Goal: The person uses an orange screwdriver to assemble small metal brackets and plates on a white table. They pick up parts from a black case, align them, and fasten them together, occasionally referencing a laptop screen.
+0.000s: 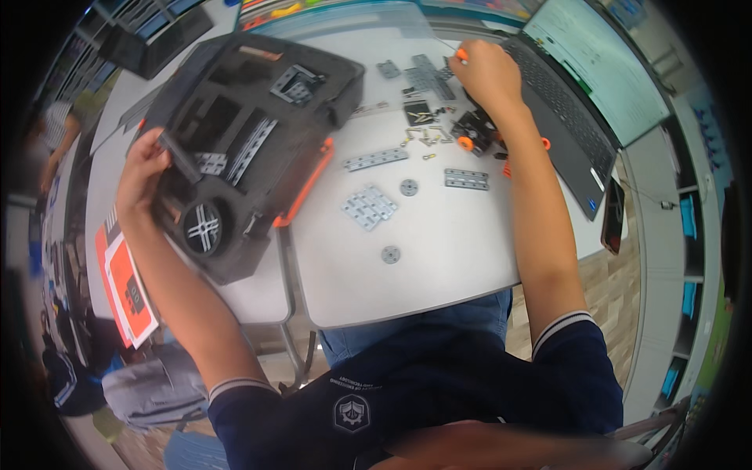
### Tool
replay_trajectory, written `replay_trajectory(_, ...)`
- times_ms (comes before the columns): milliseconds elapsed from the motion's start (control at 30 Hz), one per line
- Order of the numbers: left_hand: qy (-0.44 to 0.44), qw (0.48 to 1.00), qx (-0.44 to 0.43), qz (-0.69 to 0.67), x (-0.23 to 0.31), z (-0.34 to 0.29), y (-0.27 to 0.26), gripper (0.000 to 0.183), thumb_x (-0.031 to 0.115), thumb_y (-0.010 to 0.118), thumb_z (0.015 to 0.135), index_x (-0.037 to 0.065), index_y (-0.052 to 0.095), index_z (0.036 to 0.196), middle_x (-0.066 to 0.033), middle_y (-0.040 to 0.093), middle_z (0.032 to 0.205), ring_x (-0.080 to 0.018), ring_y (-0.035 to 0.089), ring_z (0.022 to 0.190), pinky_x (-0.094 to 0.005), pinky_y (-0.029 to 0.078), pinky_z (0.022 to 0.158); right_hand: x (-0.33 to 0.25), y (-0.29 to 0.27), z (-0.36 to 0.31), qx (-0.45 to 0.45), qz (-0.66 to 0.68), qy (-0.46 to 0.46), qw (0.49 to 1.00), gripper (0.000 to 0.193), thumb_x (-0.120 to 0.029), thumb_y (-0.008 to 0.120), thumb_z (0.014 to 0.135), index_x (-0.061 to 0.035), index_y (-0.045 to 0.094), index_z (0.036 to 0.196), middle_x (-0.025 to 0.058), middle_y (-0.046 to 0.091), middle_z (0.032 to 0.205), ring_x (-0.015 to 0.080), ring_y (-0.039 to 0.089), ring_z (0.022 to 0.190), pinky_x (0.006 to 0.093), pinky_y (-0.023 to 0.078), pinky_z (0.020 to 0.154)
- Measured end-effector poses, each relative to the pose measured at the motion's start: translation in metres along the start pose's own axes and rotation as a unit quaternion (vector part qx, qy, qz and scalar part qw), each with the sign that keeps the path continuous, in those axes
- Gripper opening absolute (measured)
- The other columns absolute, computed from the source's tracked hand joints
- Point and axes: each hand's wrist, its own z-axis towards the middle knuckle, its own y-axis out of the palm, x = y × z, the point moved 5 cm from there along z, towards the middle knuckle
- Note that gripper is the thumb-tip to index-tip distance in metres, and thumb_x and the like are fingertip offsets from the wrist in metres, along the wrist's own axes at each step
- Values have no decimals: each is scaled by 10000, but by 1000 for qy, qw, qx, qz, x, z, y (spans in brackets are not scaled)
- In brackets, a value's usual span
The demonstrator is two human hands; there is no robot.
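Bright, fairly even indoor light washes the white table (454, 282), leaving only faint, soft shadows. The laptop screen (595, 74) glows pale at 2 o'clock, its text washed out; a clear sheet (345, 35) toward 12 o'clock carries a hazy sheen. The black case (301, 133) at 10 o'clock sinks into murky dark. Detail is soft throughout, and a close shape (501, 448) at 5 o'clock smears badly. Cabinets (656, 243) at 3 o'clock bow toward the black fisheye rim.

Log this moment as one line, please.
left hand: gripping dark piece, at case | right hand: holding orange item, near laptop | table: grey plates, screws
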Motion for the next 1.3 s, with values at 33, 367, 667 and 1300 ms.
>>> replay_trajectory(33,-3,1000,8,-1,-1,-2,1,355,139,824,789,39,645,1080,10,679,950,-76,614,837,-201,455,772,-3,2,-1,1,2,0,1000,247,-264,671,839,-35,735,905,193,716,816,374,700,793,467,551,710)
replay_trajectory(367,-21,999,25,2,13,0,17,298,138,789,820,49,688,1086,18,689,944,-68,571,798,-210,440,738,-10,15,-6,-9,8,58,998,239,-269,663,875,-35,711,899,193,721,838,377,709,801,463,559,693)
replay_trajectory(667,-20,1000,0,13,10,2,18,280,153,775,839,39,674,1074,4,677,924,-87,560,766,-216,444,729,-60,-23,-15,6,51,3,999,256,-300,642,922,-58,711,974,204,709,816,391,698,800,466,537,687)
replay_trajectory(1300,-26,1000,15,0,9,0,16,243,179,762,862,36,654,1026,7,677,861,-75,586,725,-216,442,699,-294,-13,-28,-293,383,-192,854,391,-273,836,731,42,707,921,207,713,897,374,703,903,460,544,772)
